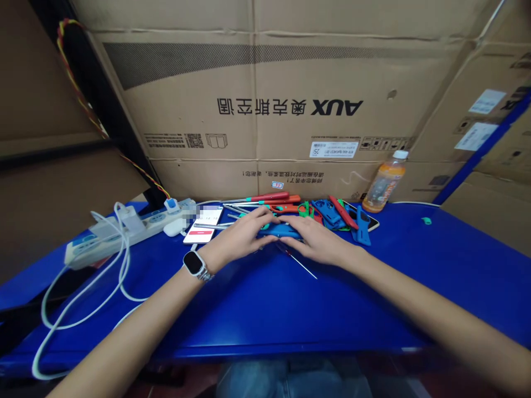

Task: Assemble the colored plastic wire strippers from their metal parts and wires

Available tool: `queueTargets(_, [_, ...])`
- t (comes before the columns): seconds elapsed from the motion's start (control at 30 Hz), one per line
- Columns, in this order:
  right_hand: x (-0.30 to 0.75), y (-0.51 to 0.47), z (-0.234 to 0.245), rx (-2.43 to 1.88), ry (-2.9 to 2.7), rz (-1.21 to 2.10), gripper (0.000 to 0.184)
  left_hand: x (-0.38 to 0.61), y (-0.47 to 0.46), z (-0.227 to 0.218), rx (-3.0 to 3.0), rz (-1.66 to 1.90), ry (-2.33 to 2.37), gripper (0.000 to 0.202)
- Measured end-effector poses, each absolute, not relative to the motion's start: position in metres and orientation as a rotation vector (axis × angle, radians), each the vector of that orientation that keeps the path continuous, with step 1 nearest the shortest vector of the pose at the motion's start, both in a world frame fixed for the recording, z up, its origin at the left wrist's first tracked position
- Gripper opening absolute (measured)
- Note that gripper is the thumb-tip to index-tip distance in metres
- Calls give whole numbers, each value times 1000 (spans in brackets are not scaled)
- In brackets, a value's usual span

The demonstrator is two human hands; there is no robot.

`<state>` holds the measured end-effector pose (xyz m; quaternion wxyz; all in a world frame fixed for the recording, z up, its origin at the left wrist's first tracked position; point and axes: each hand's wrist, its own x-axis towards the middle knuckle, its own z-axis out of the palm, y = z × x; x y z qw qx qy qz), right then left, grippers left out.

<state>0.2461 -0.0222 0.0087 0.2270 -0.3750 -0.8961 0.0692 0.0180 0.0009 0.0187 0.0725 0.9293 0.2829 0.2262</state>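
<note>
My left hand (246,232) and my right hand (315,237) meet over the blue table, fingers curved around a blue lighter body (286,230). It looks like a long-nosed lighter, and a metal tube (209,226) sticks out past my left hand, seemingly part of it. Fingers cover much of the body. Just below my right fingers lies a thin metal rod (305,267), perhaps a screwdriver shaft, its upper end partly hidden. Behind the hands are long lighters with red handles (269,197) and orange handles (284,209). Blue plastic shells (327,214) lie to their right.
A phone with a lit screen (203,225) lies left of my hands. Further left are a power strip (133,229) and looping white cables (122,265). An orange drink bottle (385,182) stands at the back right. A cardboard wall (290,72) closes off the rear.
</note>
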Motion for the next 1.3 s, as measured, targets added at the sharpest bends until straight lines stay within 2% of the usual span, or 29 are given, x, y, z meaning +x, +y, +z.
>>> queueTargets(0.1, [258, 2, 12, -1108, -2408, 233, 35, 10, 26, 20, 2837, 721, 941, 34])
queueTargets(0.3, [270, 53, 20, -1168, -2365, 148, 26, -8, 83, 21, 2865, 835, 1018, 19])
queueTargets(0.5, [269, 69, 14, -1149, -2331, 172, 28, -13, 99, 16, 2845, 917, 1067, 21])
queueTargets(0.7, [271, 80, 10, -1119, -2331, -12, 26, -16, 110, 9, 2866, 905, 1051, 24])
queueTargets(0.93, [269, 128, 15, -1220, -2384, -213, 30, -6, 153, 0, 2792, 881, 1247, 24])
queueTargets(1.1, [264, 137, 9, -1267, -2382, -301, 25, -4, 165, -11, 2767, 862, 1273, 17])
queueTargets(1.3, [261, 130, 0, -1267, -2255, -300, 26, -6, 159, -16, 2783, 879, 1308, 23])
